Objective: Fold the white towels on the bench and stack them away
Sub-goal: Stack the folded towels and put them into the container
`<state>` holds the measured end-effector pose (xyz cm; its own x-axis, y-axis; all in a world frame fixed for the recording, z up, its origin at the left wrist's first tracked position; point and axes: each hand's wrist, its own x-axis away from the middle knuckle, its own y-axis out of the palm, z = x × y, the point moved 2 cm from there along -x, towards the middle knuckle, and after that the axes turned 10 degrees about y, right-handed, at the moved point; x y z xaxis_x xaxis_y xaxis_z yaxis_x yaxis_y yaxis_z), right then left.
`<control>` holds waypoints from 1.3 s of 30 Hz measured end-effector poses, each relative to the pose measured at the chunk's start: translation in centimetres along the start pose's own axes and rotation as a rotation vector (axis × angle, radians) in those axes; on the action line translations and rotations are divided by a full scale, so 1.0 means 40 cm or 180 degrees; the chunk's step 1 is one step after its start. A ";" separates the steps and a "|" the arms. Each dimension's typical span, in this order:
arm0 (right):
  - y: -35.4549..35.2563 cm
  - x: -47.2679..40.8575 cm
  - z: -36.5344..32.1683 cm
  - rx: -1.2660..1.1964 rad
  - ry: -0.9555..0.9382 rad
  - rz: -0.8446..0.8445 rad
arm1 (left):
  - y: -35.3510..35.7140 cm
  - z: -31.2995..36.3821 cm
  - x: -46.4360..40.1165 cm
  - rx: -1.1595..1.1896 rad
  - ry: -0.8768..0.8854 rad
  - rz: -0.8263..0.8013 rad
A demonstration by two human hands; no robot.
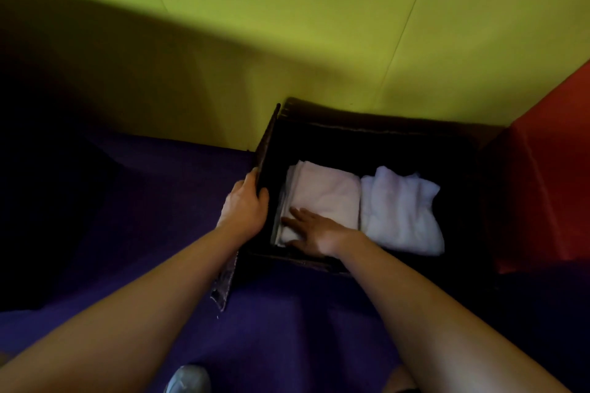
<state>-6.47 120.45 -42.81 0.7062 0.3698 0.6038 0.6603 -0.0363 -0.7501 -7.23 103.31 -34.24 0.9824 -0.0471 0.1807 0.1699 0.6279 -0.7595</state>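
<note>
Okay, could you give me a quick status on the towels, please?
Left hand grips box wall. Right hand flat on left towel stack. Second stack beside it. Nothing in the way.

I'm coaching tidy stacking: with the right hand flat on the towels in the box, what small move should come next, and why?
Probably lift the right hand out of the dark box. It lies flat on the left towel stack, which looks settled beside the right stack, while the left hand grips the box's left wall.
</note>
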 end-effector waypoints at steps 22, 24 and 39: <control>-0.433 0.195 0.134 -0.4837 0.0741 0.2161 | 0.036 0.109 0.245 -0.1137 0.1107 0.0417; -0.448 0.223 0.156 -0.4419 0.0830 0.2209 | 0.056 0.117 0.270 -0.1480 0.1383 0.0245; -0.100 0.517 0.385 -0.2864 0.2561 0.2933 | 0.109 0.166 0.214 -0.1675 0.1874 -0.0172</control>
<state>1.57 142.54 -31.47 0.6979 -0.6763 0.2358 -0.3544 -0.6122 -0.7069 1.41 110.82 -31.85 0.8264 -0.5626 -0.0230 0.0885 0.1701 -0.9814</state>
